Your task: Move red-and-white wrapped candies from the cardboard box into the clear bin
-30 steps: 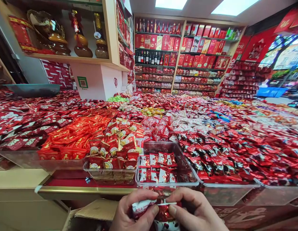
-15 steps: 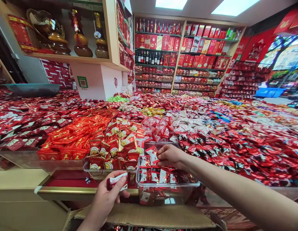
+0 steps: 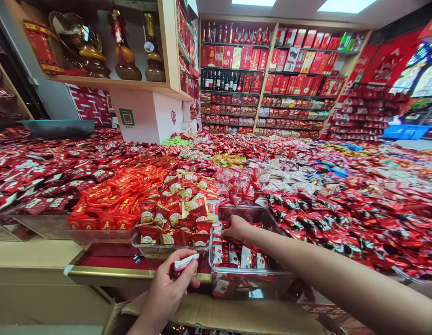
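Note:
My left hand (image 3: 170, 284), in front of the bins, is closed round a small red-and-white candy packet (image 3: 185, 263). My right hand (image 3: 237, 229) reaches into a clear plastic bin (image 3: 252, 279), its fingers pinched at the bin's left side on another red-and-white candy packet (image 3: 217, 231), mostly covered by the fingers. More packets of this kind (image 3: 249, 256) stand in rows at the bin's front. The back of the bin shows dark bare plastic.
Durian candy packets (image 3: 177, 221) fill the bin to the left, beside orange-red packets (image 3: 114, 200). Dark red packets (image 3: 341, 223) heap up on the right. An open cardboard box (image 3: 216, 311) sits below. Bottles and gift boxes line the back shelves (image 3: 233, 70).
My right hand has lowered the candy packet into the bin's left side. My left hand keeps its packet, now turned more edge-on. The view has swung slightly left.

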`<state>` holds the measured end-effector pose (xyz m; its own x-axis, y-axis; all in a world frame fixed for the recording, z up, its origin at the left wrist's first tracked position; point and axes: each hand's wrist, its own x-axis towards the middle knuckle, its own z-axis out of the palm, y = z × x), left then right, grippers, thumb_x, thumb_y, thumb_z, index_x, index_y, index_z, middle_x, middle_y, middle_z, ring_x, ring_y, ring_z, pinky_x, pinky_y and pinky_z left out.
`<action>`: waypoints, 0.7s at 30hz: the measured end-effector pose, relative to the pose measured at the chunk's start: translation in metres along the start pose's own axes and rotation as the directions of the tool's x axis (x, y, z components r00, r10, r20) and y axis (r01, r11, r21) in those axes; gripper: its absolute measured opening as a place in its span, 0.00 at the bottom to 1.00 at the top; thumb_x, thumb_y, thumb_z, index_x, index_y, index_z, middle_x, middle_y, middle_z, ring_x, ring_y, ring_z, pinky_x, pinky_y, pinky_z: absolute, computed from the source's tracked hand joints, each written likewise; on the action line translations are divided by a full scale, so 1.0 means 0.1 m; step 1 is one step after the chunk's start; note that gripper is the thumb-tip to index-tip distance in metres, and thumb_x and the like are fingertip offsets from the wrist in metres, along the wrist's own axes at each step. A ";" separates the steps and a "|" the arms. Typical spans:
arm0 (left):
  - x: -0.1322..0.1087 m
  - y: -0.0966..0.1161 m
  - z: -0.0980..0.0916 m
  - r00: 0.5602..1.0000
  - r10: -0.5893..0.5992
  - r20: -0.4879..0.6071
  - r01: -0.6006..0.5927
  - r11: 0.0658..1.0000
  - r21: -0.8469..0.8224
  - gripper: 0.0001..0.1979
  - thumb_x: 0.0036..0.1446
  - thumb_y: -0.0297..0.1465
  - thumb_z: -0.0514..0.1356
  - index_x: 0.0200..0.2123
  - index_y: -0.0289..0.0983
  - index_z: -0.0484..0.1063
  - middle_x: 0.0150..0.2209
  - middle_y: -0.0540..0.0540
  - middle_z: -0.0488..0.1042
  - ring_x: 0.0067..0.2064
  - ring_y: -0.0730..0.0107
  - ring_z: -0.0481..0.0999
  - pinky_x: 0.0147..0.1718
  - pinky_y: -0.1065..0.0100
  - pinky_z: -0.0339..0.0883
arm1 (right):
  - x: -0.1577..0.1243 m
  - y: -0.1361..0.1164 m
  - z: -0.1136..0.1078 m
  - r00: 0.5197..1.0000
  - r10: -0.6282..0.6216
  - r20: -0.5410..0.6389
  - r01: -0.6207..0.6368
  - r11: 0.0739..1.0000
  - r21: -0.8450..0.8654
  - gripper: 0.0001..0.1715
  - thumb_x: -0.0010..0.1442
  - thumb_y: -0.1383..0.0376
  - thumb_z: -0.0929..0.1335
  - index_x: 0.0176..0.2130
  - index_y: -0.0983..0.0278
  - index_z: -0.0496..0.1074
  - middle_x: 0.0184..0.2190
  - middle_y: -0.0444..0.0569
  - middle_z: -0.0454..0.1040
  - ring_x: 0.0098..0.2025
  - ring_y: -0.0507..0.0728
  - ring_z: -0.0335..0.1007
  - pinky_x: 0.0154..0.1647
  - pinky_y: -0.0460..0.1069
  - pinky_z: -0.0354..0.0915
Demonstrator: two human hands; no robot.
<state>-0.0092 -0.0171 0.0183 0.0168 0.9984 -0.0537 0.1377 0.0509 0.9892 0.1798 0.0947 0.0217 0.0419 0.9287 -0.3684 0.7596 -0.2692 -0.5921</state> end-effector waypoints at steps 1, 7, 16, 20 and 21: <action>0.00 0.00 0.00 1.000 -0.001 0.002 0.001 1.000 -0.007 0.19 0.45 0.43 0.60 0.36 0.35 0.67 0.16 0.51 0.72 0.20 0.71 0.70 0.15 0.76 0.57 | 0.01 0.01 -0.01 0.999 -0.031 -0.027 0.029 0.998 -0.051 0.13 0.43 0.65 0.71 0.30 0.67 0.66 0.24 0.50 0.72 0.28 0.56 0.69 0.22 0.45 0.58; -0.02 0.01 0.00 1.000 0.001 -0.004 -0.001 1.000 -0.018 0.18 0.45 0.42 0.60 0.36 0.35 0.68 0.16 0.51 0.71 0.19 0.70 0.70 0.15 0.76 0.57 | 0.03 -0.02 -0.02 0.989 -0.135 -0.052 0.121 0.969 -0.217 0.18 0.42 0.66 0.70 0.36 0.69 0.67 0.35 0.55 0.72 0.36 0.59 0.69 0.29 0.46 0.60; -0.06 0.01 0.05 0.998 0.060 0.010 -0.058 0.987 -0.147 0.19 0.49 0.38 0.59 0.46 0.41 0.67 0.40 0.46 0.73 0.30 0.67 0.77 0.19 0.74 0.68 | -0.11 -0.02 0.06 0.902 -0.426 -0.064 0.356 0.821 -0.446 0.28 0.41 0.57 0.70 0.41 0.68 0.66 0.40 0.57 0.67 0.39 0.60 0.67 0.34 0.48 0.61; -0.11 0.03 0.07 0.988 0.138 0.066 -0.127 0.981 -0.148 0.10 0.48 0.35 0.60 0.34 0.39 0.74 0.39 0.46 0.74 0.32 0.66 0.77 0.21 0.75 0.69 | -0.12 -0.04 0.00 0.878 -0.473 -0.070 0.377 0.774 -0.508 0.11 0.50 0.67 0.64 0.36 0.67 0.69 0.38 0.55 0.68 0.38 0.58 0.67 0.34 0.48 0.60; -0.12 0.03 0.06 0.986 0.149 0.071 -0.137 0.979 -0.151 0.09 0.49 0.35 0.60 0.34 0.39 0.74 0.38 0.46 0.75 0.31 0.66 0.77 0.21 0.75 0.69 | -0.14 -0.05 -0.05 0.871 -0.484 -0.082 0.375 0.764 -0.525 0.10 0.51 0.68 0.63 0.36 0.67 0.69 0.37 0.55 0.69 0.38 0.58 0.67 0.34 0.48 0.59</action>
<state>-0.0027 -0.0293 0.0212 0.1073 0.9906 0.0847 -0.0173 -0.0833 0.9964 0.1793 0.0840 0.0335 -0.2783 0.9602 0.0243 0.9367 0.2769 -0.2144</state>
